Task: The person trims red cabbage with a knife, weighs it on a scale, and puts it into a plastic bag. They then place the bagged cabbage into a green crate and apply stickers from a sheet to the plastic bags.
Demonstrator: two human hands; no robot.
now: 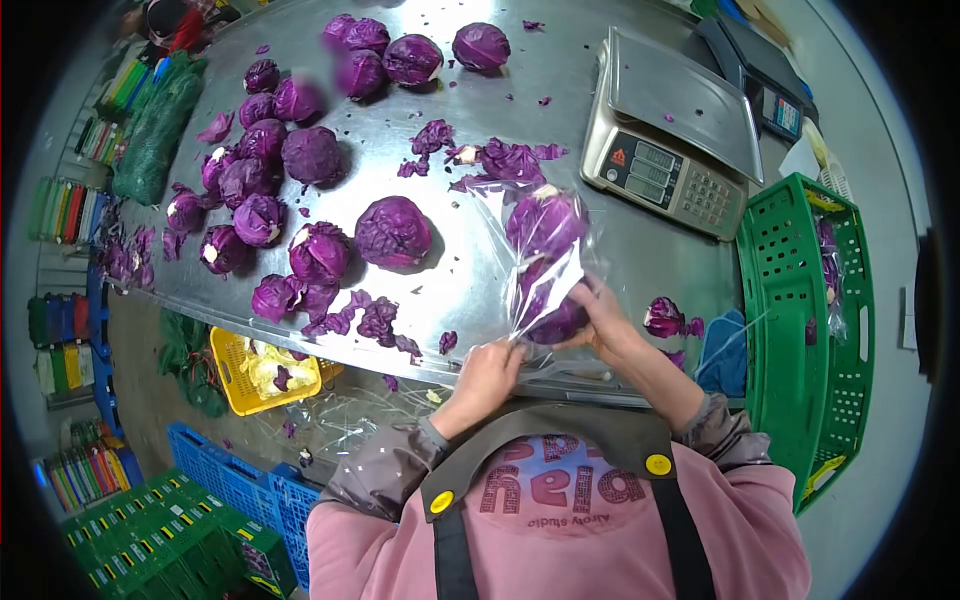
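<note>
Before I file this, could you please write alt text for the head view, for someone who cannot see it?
A left hand and right hand hold a clear plastic bag of purple cabbages at a metal table. Loose cabbages and torn leaves lie mostly left; a scale and green crate are right.

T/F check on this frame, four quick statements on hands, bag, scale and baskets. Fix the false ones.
1. The left hand grips bunched plastic of the clear bag. True.
2. The right hand rests on the scale. False: the right hand supports the bagged cabbages.
3. A whole cabbage sits on the scale's pan. False: the pan holds only small scraps.
4. The yellow basket is lower than the tabletop. True.
</note>
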